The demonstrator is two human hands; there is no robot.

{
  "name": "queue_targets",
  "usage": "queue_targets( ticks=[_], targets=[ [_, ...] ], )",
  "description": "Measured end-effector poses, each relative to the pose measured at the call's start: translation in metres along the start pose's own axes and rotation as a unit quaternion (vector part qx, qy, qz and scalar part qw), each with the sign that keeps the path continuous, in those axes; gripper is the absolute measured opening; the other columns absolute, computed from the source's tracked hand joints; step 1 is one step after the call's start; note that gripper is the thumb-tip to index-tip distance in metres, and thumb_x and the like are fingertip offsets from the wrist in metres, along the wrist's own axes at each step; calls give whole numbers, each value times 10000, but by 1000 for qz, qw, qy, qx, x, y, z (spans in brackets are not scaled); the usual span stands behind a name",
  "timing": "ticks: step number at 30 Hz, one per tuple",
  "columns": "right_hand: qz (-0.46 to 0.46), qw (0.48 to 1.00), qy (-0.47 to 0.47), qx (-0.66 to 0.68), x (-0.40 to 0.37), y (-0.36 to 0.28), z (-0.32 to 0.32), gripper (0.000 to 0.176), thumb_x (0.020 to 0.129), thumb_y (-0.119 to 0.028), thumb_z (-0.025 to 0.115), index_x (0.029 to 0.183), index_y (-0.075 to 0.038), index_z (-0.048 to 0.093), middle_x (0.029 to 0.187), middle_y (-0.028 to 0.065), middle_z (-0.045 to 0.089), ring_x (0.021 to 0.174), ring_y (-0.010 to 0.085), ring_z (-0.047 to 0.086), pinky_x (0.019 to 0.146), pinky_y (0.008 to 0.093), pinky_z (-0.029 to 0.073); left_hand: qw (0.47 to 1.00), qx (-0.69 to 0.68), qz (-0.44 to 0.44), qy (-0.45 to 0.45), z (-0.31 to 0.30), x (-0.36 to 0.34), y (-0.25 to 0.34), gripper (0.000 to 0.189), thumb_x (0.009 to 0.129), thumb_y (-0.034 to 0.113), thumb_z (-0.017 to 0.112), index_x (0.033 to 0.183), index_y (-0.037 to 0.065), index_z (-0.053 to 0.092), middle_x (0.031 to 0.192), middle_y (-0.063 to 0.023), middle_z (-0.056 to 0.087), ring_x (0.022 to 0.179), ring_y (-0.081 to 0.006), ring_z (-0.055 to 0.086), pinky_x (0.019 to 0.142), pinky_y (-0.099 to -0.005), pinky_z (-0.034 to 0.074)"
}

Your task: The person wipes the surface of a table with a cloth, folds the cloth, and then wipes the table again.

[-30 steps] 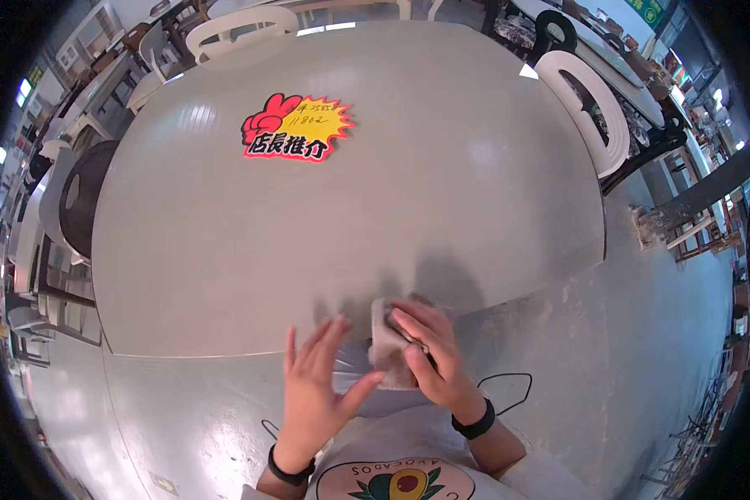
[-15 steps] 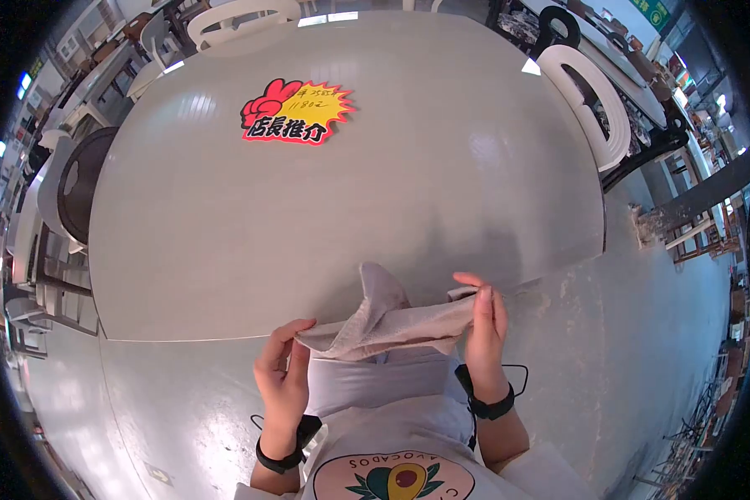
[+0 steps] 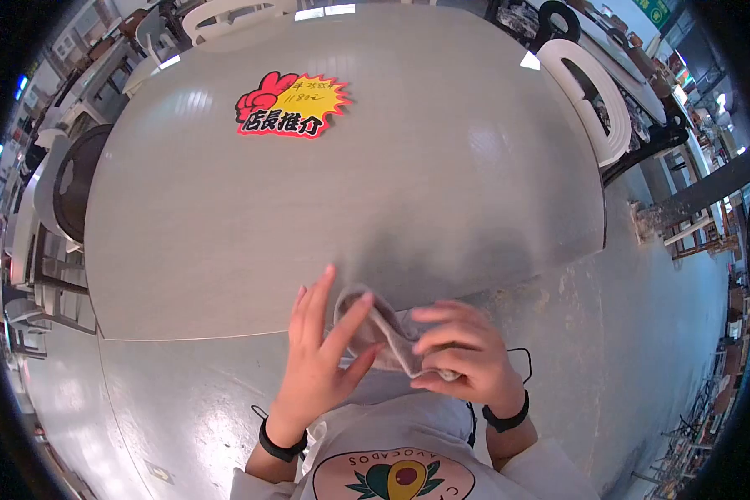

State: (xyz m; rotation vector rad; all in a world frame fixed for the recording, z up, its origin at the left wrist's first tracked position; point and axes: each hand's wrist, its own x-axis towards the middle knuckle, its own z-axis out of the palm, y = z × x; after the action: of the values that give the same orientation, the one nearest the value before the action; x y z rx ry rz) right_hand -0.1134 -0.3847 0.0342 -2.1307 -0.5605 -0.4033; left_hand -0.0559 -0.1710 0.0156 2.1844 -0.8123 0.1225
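Observation:
A crumpled greyish-pink cloth (image 3: 384, 337) is bunched up between my hands, just over the near edge of the table (image 3: 350, 192). My right hand (image 3: 468, 350) has its fingers curled around the cloth's right end. Opposite it, my left hand (image 3: 323, 354) is spread, with the index finger and thumb reaching across the left side of the cloth and the other fingers pointing up and away. Each wrist wears a black band.
A red and yellow star-edged price sign (image 3: 292, 104) lies on the far left part of the tabletop. White chair (image 3: 587, 104) backs stand at the far right, and a dark-backed chair (image 3: 82, 185) stands at the left. A grey floor (image 3: 183, 408) shows below the table.
The cloth was stretched flat between both hands; now it is bunched together. My left hand has let go of its end and moved right, and my right hand has moved slightly left and down.

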Motion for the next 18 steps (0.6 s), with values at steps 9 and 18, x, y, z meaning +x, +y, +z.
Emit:
queue_targets(
  ticks=[9, 18],
  targets=[
    [53, 992, 26, 112, -20, 15, -13, 360, 656, -225, 883, 676, -117, 540, 760, 20, 636, 921, 259, 679, 846, 427, 519, 981, -173, -4, -83, -18, -19, -24, 161, 701, 113, 790, 826, 95, 690, 842, -34, 701, 926, -246, 666, 1051, -519, 366],
    [278, 958, 12, 69, -48, 30, -30, 336, 664, -173, 884, 747, -70, 576, 704, 23, 607, 663, 97, 572, 565, 247, 445, 922, -291, -215, 135, -25, -47, -40, 133, 770, 50, 768, 815, -13, 660, 737, -46, 675, 671, -87, 592, 614, -212, 454]
  ],
)
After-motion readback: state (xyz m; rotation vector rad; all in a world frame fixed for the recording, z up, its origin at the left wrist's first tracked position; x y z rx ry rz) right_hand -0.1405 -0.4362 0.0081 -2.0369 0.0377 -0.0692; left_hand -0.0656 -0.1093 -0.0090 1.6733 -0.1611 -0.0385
